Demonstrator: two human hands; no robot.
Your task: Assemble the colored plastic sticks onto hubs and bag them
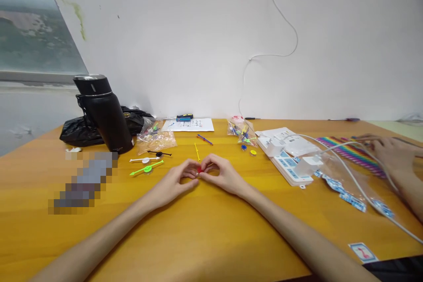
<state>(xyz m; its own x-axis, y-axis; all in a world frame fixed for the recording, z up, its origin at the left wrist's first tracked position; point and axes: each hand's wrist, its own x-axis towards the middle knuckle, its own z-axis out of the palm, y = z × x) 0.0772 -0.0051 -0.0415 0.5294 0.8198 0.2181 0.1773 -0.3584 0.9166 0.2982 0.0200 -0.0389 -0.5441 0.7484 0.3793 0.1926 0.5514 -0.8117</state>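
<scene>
My left hand [176,180] and my right hand [222,174] meet at the middle of the wooden table [205,233], fingertips pinched together on a small red piece [199,169]. Just left of them lie a green stick with a disc [147,168], a white one [144,159] and a black one [159,153]. A yellow stick [197,151] and a blue-red stick [205,139] lie beyond my hands. Small blue [243,147] and yellow [253,152] discs sit to the right.
A black flask [105,112] and black bag [77,131] stand at the back left. Plastic bags of coloured parts [155,138] [239,130], a paper sheet [188,124], a white power strip [287,165] with cables and a rainbow strip [350,152] lie about. Another person's hand [395,154] rests at the right.
</scene>
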